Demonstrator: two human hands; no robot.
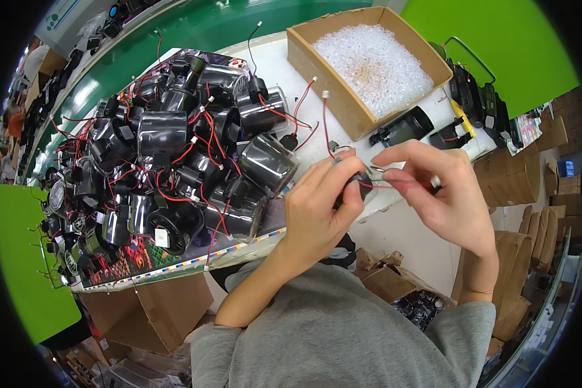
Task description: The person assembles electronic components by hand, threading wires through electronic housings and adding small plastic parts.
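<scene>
My left hand is closed around a small dark part, mostly hidden by the fingers; its exact kind does not show. Red and black wires run from it across to my right hand. The right thumb and fingers are bent together on these wires, and a small white connector shows among them. A separate red lead with a white plug stands up behind my left hand. To the left lies a large pile of glossy black cylindrical housings with red and black leads.
A cardboard box of small clear plastic rings stands at the back of the white table. One black housing lies before it. More black parts sit at the right end. Open cartons stand below the table's front edge.
</scene>
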